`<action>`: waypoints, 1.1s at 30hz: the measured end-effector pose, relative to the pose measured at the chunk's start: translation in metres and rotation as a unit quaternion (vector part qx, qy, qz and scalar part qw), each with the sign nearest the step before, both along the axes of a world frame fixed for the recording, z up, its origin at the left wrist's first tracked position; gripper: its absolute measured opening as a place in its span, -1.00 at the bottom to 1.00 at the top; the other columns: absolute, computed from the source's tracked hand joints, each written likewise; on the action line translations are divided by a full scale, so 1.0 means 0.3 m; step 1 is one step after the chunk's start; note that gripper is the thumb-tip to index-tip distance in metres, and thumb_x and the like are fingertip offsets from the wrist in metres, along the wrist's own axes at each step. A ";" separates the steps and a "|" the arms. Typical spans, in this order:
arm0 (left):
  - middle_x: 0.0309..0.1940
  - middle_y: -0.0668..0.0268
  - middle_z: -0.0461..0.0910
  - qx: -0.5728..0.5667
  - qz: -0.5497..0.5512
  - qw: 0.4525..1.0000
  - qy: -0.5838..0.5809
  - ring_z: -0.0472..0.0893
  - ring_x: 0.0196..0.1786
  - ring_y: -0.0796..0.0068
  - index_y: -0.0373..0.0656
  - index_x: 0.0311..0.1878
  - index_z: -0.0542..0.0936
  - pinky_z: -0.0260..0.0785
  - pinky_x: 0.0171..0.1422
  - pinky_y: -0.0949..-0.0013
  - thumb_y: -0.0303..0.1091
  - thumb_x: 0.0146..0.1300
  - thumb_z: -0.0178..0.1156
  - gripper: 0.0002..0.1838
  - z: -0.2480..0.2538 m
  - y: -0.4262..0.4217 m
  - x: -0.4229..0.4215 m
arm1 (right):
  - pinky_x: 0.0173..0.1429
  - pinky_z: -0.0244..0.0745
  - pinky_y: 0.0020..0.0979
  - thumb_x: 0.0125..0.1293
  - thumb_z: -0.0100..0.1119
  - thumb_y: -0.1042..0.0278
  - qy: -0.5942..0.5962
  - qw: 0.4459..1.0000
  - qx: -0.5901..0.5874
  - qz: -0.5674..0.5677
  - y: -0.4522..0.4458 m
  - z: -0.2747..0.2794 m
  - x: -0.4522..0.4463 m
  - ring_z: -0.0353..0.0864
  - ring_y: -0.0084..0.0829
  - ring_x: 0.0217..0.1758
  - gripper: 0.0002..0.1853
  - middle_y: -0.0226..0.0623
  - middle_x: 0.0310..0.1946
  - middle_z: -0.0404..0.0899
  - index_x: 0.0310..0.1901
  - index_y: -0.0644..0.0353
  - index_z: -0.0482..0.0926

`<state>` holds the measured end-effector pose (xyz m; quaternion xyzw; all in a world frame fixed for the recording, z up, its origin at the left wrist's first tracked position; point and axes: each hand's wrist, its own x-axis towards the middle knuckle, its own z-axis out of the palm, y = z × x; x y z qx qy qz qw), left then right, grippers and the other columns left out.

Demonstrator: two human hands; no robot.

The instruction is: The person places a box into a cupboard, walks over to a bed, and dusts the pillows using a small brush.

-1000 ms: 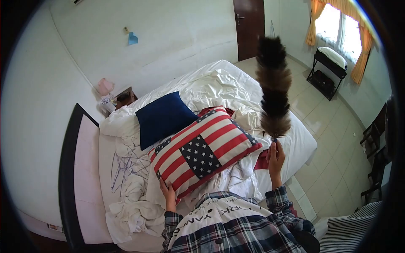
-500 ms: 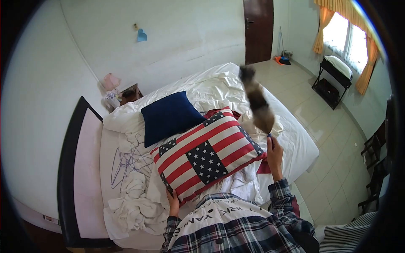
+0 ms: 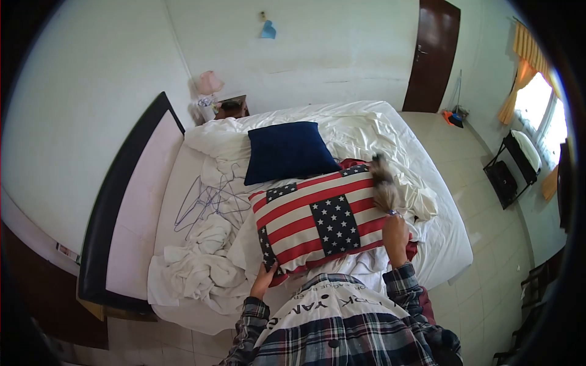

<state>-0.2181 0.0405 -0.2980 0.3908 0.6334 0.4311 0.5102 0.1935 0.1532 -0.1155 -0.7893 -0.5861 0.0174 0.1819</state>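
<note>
A cushion [image 3: 332,222] with red and cream stripes and white stars on dark blue patches lies on the bed in front of me. My left hand [image 3: 264,279] grips its near left corner. In my right hand [image 3: 397,235] is a feather duster [image 3: 384,186], closed in my fingers by the handle end. Its brown and grey feathers lie against the cushion's right side, somewhat blurred. Just behind sits a plain navy cushion [image 3: 290,152]. Some dark red cloth shows beneath the striped cushion's edges.
Purple wire hangers [image 3: 210,198] and crumpled white cloth [image 3: 204,259] lie on the bed's left. A dark-framed headboard [image 3: 143,189] borders that side. Rumpled white sheets [image 3: 360,125] cover the far part. A black rack [image 3: 510,171] stands on the tiled floor by the window.
The feather duster has come down from above the bed's right part onto the cushion's right side. My left hand stays at the corner. The view has turned leftward.
</note>
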 end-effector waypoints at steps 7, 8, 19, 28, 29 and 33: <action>0.13 0.17 0.58 -0.094 -0.089 0.990 -0.058 0.53 0.18 0.36 -0.27 0.33 0.40 0.32 0.32 0.32 0.14 0.25 0.33 -0.21 0.027 -0.020 -0.050 | -0.24 0.56 0.06 0.40 0.04 0.11 0.032 0.942 -0.084 0.325 -0.046 -0.007 -0.446 0.67 0.11 -0.36 -0.58 0.14 -0.47 0.63 -0.46 0.31 0.62; 0.12 0.20 0.58 -0.088 -0.083 0.991 -0.060 0.54 0.15 0.39 -0.26 0.33 0.40 0.36 0.25 0.32 0.15 0.25 0.32 -0.22 0.035 -0.035 -0.045 | -0.20 0.57 0.04 0.38 0.06 0.08 0.043 0.926 -0.087 0.366 -0.058 -0.014 -0.491 0.68 0.10 -0.34 -0.58 0.12 -0.45 0.64 -0.43 0.30 0.64; 0.02 0.26 0.63 -0.159 -0.080 0.979 -0.095 0.67 -0.07 0.41 -0.17 0.43 0.23 0.51 -0.10 0.37 0.08 0.28 0.30 -0.19 0.010 -0.180 -0.052 | -0.17 0.60 -0.01 0.30 0.14 0.03 0.080 0.894 -0.033 0.440 0.002 0.305 -0.739 0.67 0.10 -0.36 -0.63 0.07 -0.46 0.65 -0.28 0.20 0.71; -0.16 0.23 0.68 -0.161 -0.022 0.987 0.000 0.69 -0.26 0.42 -0.21 0.29 0.40 0.42 -0.32 0.42 -0.26 0.30 0.16 -0.49 -0.164 -0.200 -0.167 | -0.43 0.48 -0.21 0.30 0.21 -0.12 0.002 0.765 -0.346 0.544 0.131 0.254 -0.556 0.59 -0.21 -0.63 -0.52 -0.13 -0.62 0.61 -0.30 0.23 0.74; -0.16 0.23 0.68 -0.158 0.026 0.987 0.009 0.68 -0.29 0.43 -0.20 0.26 0.43 0.41 -0.34 0.42 -0.29 0.28 0.12 -0.52 -0.180 -0.196 -0.185 | -0.47 0.46 -0.26 0.29 0.23 -0.13 0.023 0.751 -0.360 0.553 0.131 0.268 -0.506 0.56 -0.27 -0.67 -0.52 -0.16 -0.64 0.59 -0.28 0.23 0.75; -0.20 0.26 0.64 -0.088 0.195 0.977 0.028 0.59 -0.42 0.46 -0.15 0.15 0.51 0.35 -0.42 0.42 -0.28 0.31 0.04 -0.63 -0.235 -0.140 -0.234 | -0.58 0.35 -0.40 0.25 0.30 -0.12 0.158 0.864 -0.327 0.347 0.103 0.320 -0.333 0.45 -0.48 -0.75 -0.53 -0.33 -0.77 0.44 -0.32 0.24 0.75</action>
